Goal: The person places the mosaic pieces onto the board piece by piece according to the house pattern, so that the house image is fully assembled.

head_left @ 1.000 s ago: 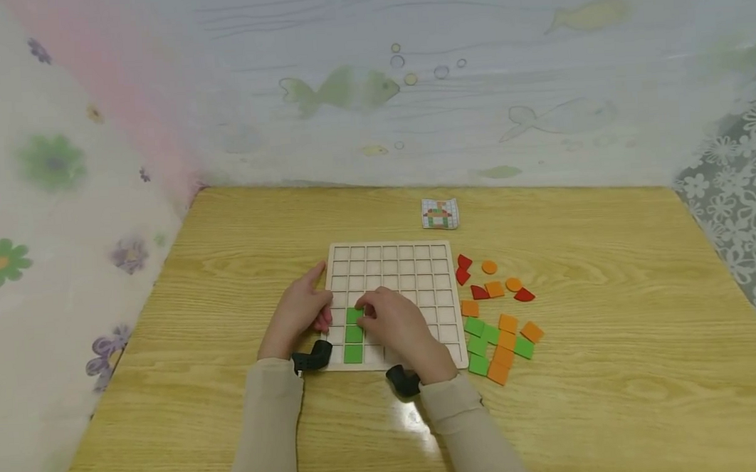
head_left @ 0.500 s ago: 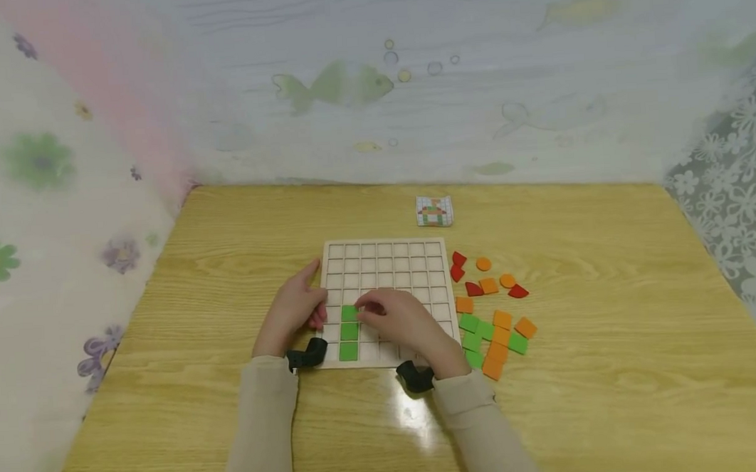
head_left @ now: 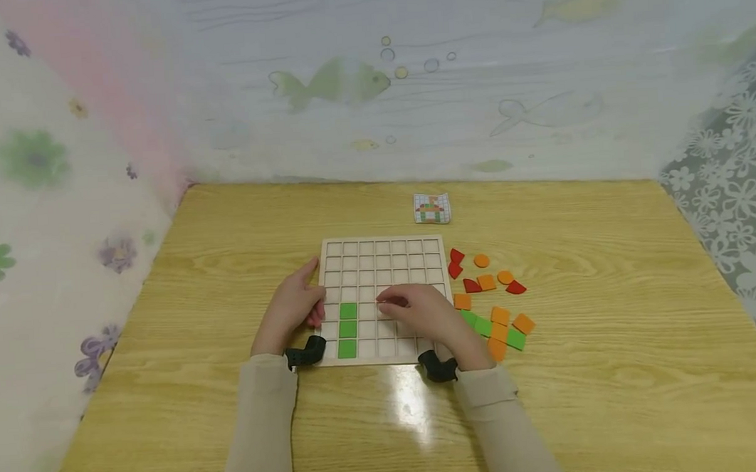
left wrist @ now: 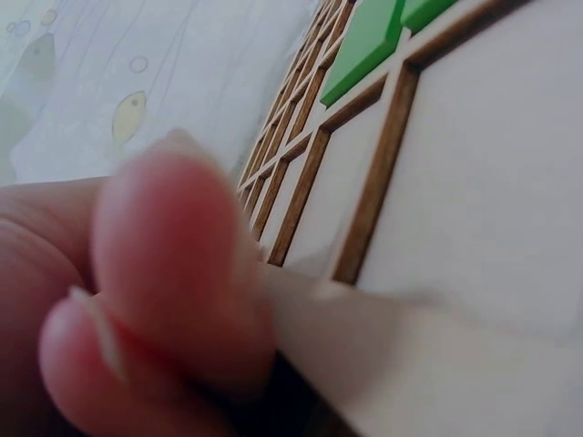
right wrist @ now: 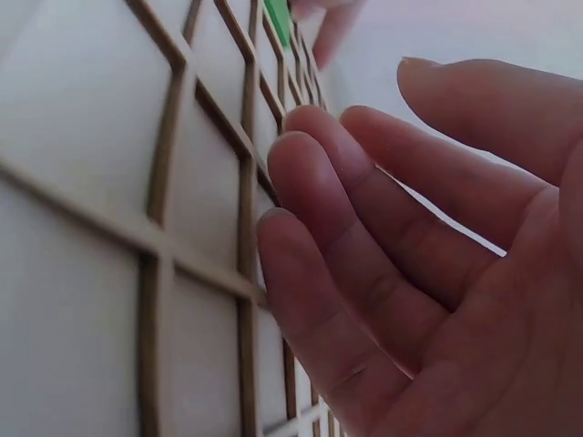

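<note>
"Both hands: how do they stand?"

"Left hand (head_left: 288,305) lies at the left edge of the wooden board (head_left: 384,260), one finger stretched along it; whether it presses, I can't tell. Right hand (head_left: 423,313) hangs over the board, thumb apart from loosely bent fingers, nothing between them."

"How is the step best done?"

"In my judgement, steady that edge lightly, bring one tile in flat, square to the ridges, and press it down evenly before letting go."

"What sits in the board?"

"Three green tiles (head_left: 348,329) fill the bottom three cells of the second column from the left. Some cells are hidden by the right hand."

"Around it?"

"On the table (head_left: 362,422), loose red, orange and green pieces (head_left: 486,282) lie just right of the board; a picture card (head_left: 431,208) lies beyond its far edge."
</note>
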{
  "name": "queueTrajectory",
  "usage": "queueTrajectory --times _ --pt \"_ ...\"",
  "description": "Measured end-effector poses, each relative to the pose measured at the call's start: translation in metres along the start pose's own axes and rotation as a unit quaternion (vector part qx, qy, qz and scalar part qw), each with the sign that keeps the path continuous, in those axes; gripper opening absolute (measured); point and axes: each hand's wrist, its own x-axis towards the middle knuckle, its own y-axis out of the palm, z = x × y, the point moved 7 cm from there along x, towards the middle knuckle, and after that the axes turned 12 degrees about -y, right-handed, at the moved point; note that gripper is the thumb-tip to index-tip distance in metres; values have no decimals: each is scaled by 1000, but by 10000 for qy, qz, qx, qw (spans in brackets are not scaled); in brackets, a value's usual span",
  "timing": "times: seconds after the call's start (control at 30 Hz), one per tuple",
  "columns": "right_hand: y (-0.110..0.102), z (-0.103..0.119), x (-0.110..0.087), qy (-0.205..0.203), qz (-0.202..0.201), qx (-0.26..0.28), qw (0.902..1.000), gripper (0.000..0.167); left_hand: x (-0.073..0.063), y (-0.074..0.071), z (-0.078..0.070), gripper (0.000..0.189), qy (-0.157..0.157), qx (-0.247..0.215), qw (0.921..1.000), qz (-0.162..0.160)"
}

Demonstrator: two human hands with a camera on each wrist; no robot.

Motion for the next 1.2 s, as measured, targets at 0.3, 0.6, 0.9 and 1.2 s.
queueTrajectory --times 0.3,0.6,0.9,1.2 --pt "-15 -14 -9 240 -103 168 9995 19 -1 0 -1 69 -16 6 10000 9" --pt "-35 -44 -25 597 -274 397 9970 21 -2 2 1 68 -99 93 9999 22" --pt "-51 -68 -39 928 -504 735 9917 25 -1 1 2 67 -98 83 9999 27" --pt "-77 -84 -59 1150 -765 279 9900 26 -4 0 3 64 -253 -225 9994 44"
